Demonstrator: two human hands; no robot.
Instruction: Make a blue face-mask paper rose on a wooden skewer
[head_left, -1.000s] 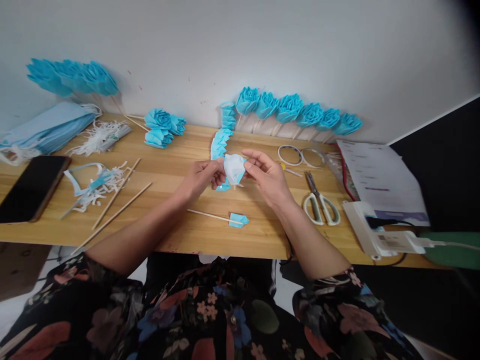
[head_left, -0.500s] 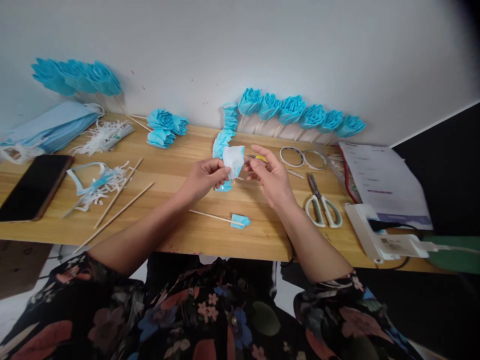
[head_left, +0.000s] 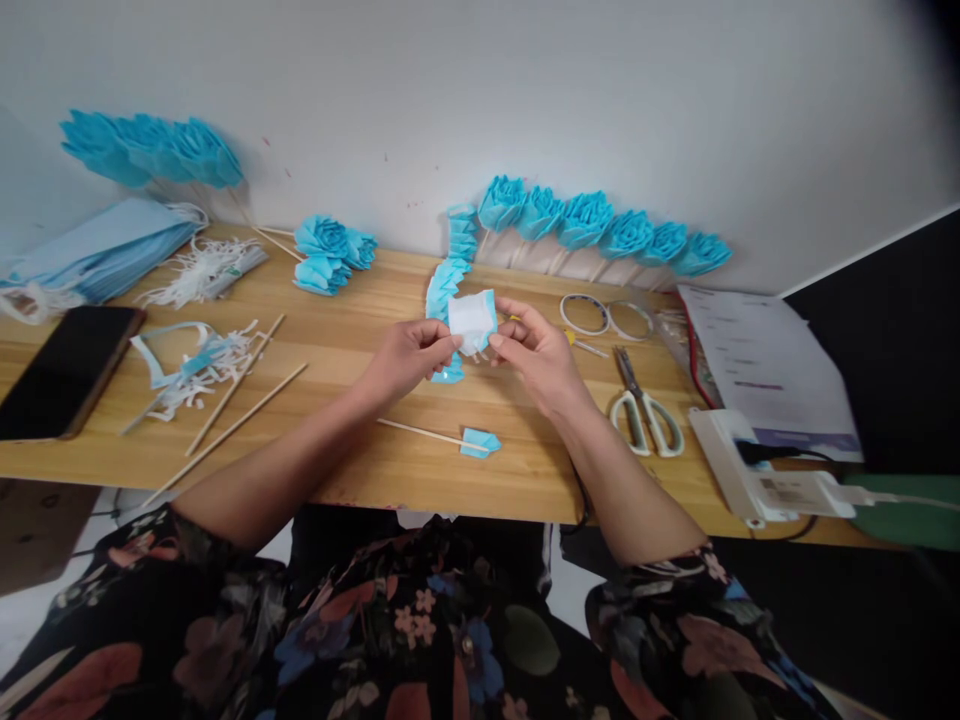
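Note:
A small piece of mask fabric (head_left: 473, 318), white on the face toward me with blue edges, is held up between both hands over the middle of the table. My left hand (head_left: 420, 352) pinches its lower left corner between thumb and fingers. On the opposite side, my right hand (head_left: 536, 350) grips the right edge with thumb and forefinger. Behind the piece runs a row of folded blue pieces (head_left: 450, 283), partly hidden by it. Nearer to me lies a thin stick (head_left: 420, 431) with a blue folded petal (head_left: 480, 442) at its right end.
Blue fabric flowers (head_left: 585, 220) on sticks lean against the wall, with more flowers (head_left: 322, 240) at left. Scissors (head_left: 643, 405), tape rolls (head_left: 585, 314) and a power strip (head_left: 724, 465) lie right. Masks (head_left: 112, 250), a phone (head_left: 71, 370), scraps (head_left: 199, 370) and sticks (head_left: 232, 425) lie left.
My right hand has closed on the right edge of the fabric piece, where its fingers were spread apart before. The piece has turned slightly and moved a little right.

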